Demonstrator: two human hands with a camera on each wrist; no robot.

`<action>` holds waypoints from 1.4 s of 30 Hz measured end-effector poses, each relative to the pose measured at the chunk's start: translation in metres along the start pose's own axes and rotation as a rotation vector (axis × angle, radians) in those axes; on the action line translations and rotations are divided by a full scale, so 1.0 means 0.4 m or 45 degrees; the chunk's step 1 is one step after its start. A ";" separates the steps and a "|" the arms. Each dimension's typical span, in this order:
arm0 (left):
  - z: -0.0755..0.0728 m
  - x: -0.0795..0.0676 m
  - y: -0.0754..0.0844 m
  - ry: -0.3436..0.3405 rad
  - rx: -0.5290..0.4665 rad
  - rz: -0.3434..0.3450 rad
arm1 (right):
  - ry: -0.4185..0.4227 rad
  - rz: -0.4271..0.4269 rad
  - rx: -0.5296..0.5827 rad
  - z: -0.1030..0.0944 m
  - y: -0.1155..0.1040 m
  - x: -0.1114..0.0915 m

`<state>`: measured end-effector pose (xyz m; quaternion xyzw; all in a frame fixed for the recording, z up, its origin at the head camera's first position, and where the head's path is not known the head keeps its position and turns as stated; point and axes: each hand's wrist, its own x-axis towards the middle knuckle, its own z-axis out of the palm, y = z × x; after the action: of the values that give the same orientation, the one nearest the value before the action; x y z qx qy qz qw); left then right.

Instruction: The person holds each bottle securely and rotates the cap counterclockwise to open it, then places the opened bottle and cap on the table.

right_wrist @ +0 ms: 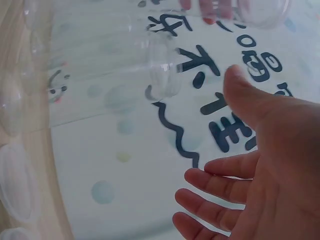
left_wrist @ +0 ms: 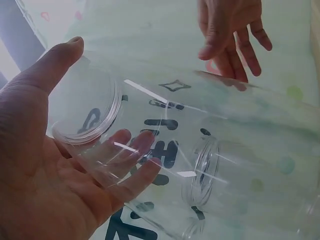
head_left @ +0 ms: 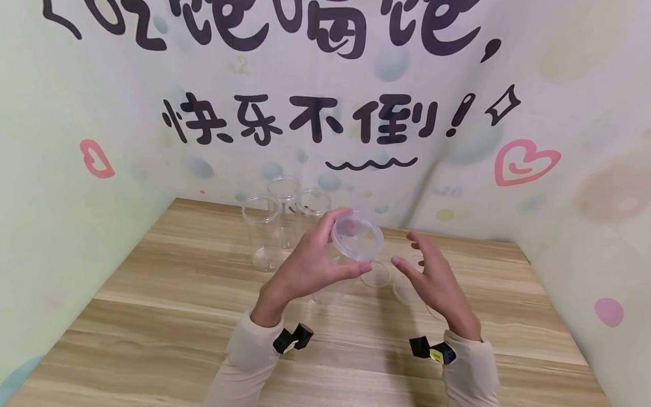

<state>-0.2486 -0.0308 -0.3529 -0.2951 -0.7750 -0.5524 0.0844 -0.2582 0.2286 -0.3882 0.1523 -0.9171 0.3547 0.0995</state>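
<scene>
In the head view my left hand (head_left: 307, 265) grips a clear plastic jar near its top, thumb on the near side and fingers round the far side. A round translucent lid (head_left: 357, 237) covers the jar's upper end, tilted toward the camera. The left wrist view shows the same clear jar (left_wrist: 145, 95), with fingers visible through its wall. To its right, my right hand (head_left: 439, 282) hovers apart from the jar, thumb and fingers spread and holding nothing. The right wrist view also shows that right hand (right_wrist: 240, 185) with relaxed fingers.
Several clear jars stand at the back left of the wooden table (head_left: 152, 328), including an open-topped jar (head_left: 261, 249). Round clear lids lie under and beside the right hand, one lid (head_left: 375, 275) near the held jar. A printed wall (head_left: 325, 73) closes off the back.
</scene>
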 end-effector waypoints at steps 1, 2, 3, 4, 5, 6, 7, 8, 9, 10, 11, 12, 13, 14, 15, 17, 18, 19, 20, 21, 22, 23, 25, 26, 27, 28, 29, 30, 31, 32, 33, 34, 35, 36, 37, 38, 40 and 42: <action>0.003 -0.001 -0.002 -0.005 0.007 0.001 | 0.013 -0.015 0.004 -0.004 -0.006 -0.004; 0.006 -0.001 -0.005 -0.011 0.010 0.002 | 0.025 -0.029 0.010 -0.007 -0.011 -0.007; 0.009 -0.001 -0.007 -0.019 0.015 0.009 | 0.036 -0.043 0.013 -0.010 -0.016 -0.010; 0.013 -0.001 -0.009 -0.029 0.024 0.011 | 0.051 -0.061 0.018 -0.013 -0.021 -0.014; 0.016 -0.001 -0.011 -0.040 0.036 0.014 | 0.065 -0.077 0.024 -0.015 -0.026 -0.017; 0.019 -0.001 -0.012 -0.052 0.044 0.016 | 0.080 -0.098 0.031 -0.017 -0.031 -0.019; 0.022 -0.001 -0.013 -0.063 0.048 0.018 | 0.095 -0.119 0.038 -0.018 -0.035 -0.022; 0.025 -0.001 -0.015 -0.074 0.052 0.018 | 0.110 -0.142 0.045 -0.019 -0.040 -0.024; 0.028 -0.001 -0.017 -0.085 0.058 0.018 | 0.124 -0.168 0.053 -0.020 -0.044 -0.025; 0.030 -0.001 -0.019 -0.095 0.070 0.012 | 0.139 -0.195 0.062 -0.020 -0.048 -0.027; 0.034 -0.001 -0.021 -0.104 0.078 0.007 | 0.152 -0.225 0.074 -0.019 -0.053 -0.028; 0.037 -0.001 -0.023 -0.114 0.086 0.003 | 0.163 -0.255 0.090 -0.018 -0.057 -0.030; 0.040 -0.001 -0.024 -0.124 0.098 -0.003 | 0.174 -0.286 0.107 -0.016 -0.062 -0.031; 0.042 -0.001 -0.025 -0.131 0.110 -0.006 | 0.181 -0.315 0.123 -0.014 -0.068 -0.032; 0.045 -0.001 -0.027 -0.138 0.123 -0.010 | 0.185 -0.339 0.135 -0.011 -0.073 -0.034; 0.050 -0.001 -0.030 -0.146 0.138 -0.012 | 0.179 -0.366 0.151 -0.005 -0.084 -0.036; 0.052 -0.001 -0.032 -0.146 0.143 -0.010 | 0.170 -0.367 0.150 -0.002 -0.089 -0.037; 0.054 -0.001 -0.035 -0.147 0.148 -0.011 | 0.159 -0.361 0.139 0.002 -0.095 -0.038; 0.056 -0.001 -0.038 -0.149 0.151 -0.011 | 0.148 -0.348 0.120 0.006 -0.100 -0.038; 0.058 -0.002 -0.041 -0.152 0.156 -0.009 | 0.138 -0.334 0.101 0.010 -0.105 -0.039; 0.060 -0.002 -0.043 -0.155 0.164 -0.001 | 0.129 -0.322 0.075 0.014 -0.109 -0.038; 0.061 -0.002 -0.045 -0.159 0.178 0.008 | 0.122 -0.312 0.046 0.018 -0.113 -0.038; 0.065 -0.003 -0.047 -0.170 0.207 0.030 | 0.117 -0.296 -0.006 0.026 -0.119 -0.039; 0.066 -0.003 -0.048 -0.173 0.223 0.048 | 0.122 -0.292 -0.025 0.030 -0.121 -0.039; 0.068 -0.002 -0.049 -0.175 0.238 0.064 | 0.129 -0.291 -0.038 0.033 -0.123 -0.039; 0.069 -0.002 -0.050 -0.177 0.255 0.076 | 0.136 -0.290 -0.052 0.036 -0.125 -0.040; 0.070 -0.002 -0.050 -0.179 0.268 0.086 | 0.143 -0.288 -0.056 0.039 -0.126 -0.040; 0.072 -0.002 -0.051 -0.178 0.275 0.095 | 0.152 -0.285 -0.054 0.042 -0.127 -0.040; 0.073 -0.001 -0.052 -0.178 0.281 0.102 | 0.162 -0.284 -0.053 0.044 -0.128 -0.040; 0.074 -0.001 -0.052 -0.178 0.287 0.109 | 0.171 -0.284 -0.049 0.047 -0.129 -0.039; 0.075 -0.001 -0.053 -0.178 0.289 0.111 | 0.179 -0.283 -0.043 0.049 -0.130 -0.039; 0.076 -0.001 -0.053 -0.177 0.291 0.116 | 0.189 -0.283 -0.036 0.051 -0.131 -0.038; 0.077 0.000 -0.053 -0.175 0.288 0.116 | 0.201 -0.284 -0.033 0.052 -0.132 -0.038; 0.078 0.000 -0.054 -0.175 0.285 0.114 | 0.214 -0.284 -0.025 0.054 -0.133 -0.037; 0.079 0.000 -0.054 -0.176 0.283 0.109 | 0.225 -0.283 -0.018 0.055 -0.135 -0.037; 0.080 0.000 -0.054 -0.178 0.279 0.102 | 0.236 -0.281 -0.011 0.056 -0.136 -0.037; 0.081 0.000 -0.054 -0.183 0.272 0.083 | 0.256 -0.274 0.002 0.057 -0.138 -0.036; 0.081 -0.001 -0.054 -0.192 0.266 0.062 | 0.264 -0.264 0.014 0.058 -0.141 -0.037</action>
<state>-0.2538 -0.0062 -0.3828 -0.3442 -0.8250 -0.4428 0.0695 -0.2264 0.1765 -0.3744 0.2093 -0.8793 0.3615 0.2289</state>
